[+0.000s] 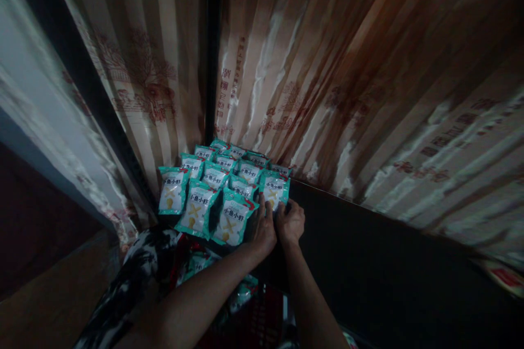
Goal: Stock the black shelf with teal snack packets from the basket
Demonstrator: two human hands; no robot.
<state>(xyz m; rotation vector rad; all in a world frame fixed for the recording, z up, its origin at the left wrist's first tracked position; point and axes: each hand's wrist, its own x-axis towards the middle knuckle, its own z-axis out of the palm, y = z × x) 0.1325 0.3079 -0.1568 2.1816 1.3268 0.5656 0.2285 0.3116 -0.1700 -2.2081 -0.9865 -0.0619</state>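
Teal-and-white snack bags stand in rows on a dark tabletop (347,234), their printed fronts facing me. At the right end of the group is one snack bag (275,188) with both my hands at its lower part. My left hand (265,232) lies along its lower left side with the fingers pointing up against it. Curled fingers of my right hand (291,222) press on its lower right edge. Just left of my left hand leans a front-row snack bag (231,218). The bag's bottom edge is hidden behind my hands.
Pleated printed curtains (278,65) hang behind and to the left of the table. Below my forearms, a dark red package (262,319) sits near more teal bags (198,263). A blurred red-and-yellow item (505,277) lies at the far right.
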